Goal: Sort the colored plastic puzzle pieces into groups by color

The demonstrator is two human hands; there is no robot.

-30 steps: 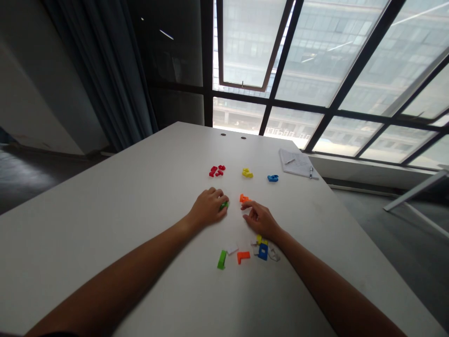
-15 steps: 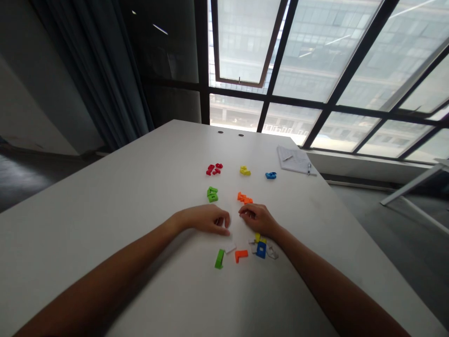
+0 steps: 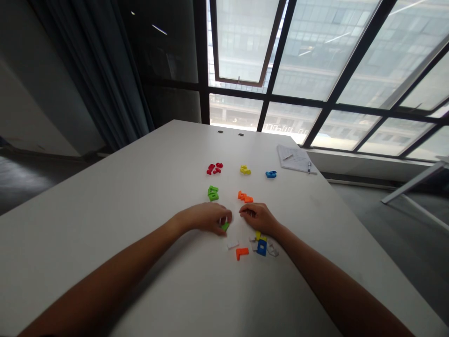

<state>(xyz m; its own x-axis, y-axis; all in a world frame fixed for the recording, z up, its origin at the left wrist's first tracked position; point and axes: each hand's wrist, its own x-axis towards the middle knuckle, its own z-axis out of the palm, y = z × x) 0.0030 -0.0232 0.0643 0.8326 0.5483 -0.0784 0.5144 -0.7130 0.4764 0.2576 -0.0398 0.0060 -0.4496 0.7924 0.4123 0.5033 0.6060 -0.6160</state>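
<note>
Between the thumb and fingers of my left hand (image 3: 206,217) is a green plastic piece (image 3: 225,226), only partly visible. My right hand (image 3: 258,218) rests on the table with its fingers curled together and nothing visible in them. It lies just below a small group of orange pieces (image 3: 247,199). Under its wrist side are a blue piece with a square hole (image 3: 261,247), a yellow piece (image 3: 258,235) and grey-white pieces (image 3: 272,249). Nearer to me lie an L-shaped orange piece (image 3: 242,252) and a white piece (image 3: 233,245).
On the white table (image 3: 157,173), a green group (image 3: 213,194) lies beyond my left hand. Farther off are red pieces (image 3: 214,168), yellow pieces (image 3: 245,170) and blue pieces (image 3: 271,174). Papers with a pen (image 3: 297,158) lie near the right edge, before the windows.
My left hand has picked up the green piece that lay at the near left and brought it away from me. My right hand has stayed about where it was.
</note>
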